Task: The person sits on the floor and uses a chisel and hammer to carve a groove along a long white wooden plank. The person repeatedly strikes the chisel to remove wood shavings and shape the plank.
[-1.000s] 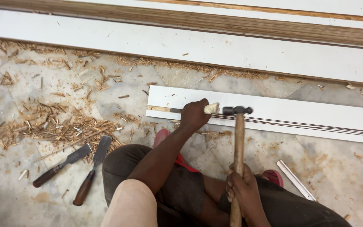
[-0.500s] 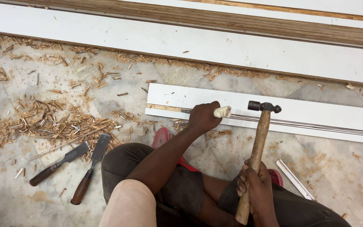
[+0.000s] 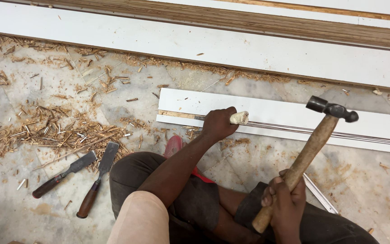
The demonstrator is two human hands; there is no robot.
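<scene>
My left hand (image 3: 218, 124) is closed around a chisel whose pale wooden handle end (image 3: 240, 118) sticks out to the right. The blade lies along the edge of a white board (image 3: 285, 110) on the floor. My right hand (image 3: 283, 202) grips the wooden handle of a hammer (image 3: 311, 149). The dark metal hammer head (image 3: 331, 108) is raised up and to the right, well apart from the chisel handle.
Two more chisels (image 3: 65, 173) (image 3: 97, 178) with dark handles lie on the stone floor at the left, beside a heap of wood shavings (image 3: 50, 131). Long white and wood-edged boards (image 3: 213, 45) run across the far side. A thin white strip (image 3: 320, 193) lies at my right knee.
The hammer head was at the chisel handle a second ago. My right hand has since swung it back to the right and away. My left hand has stayed on the chisel.
</scene>
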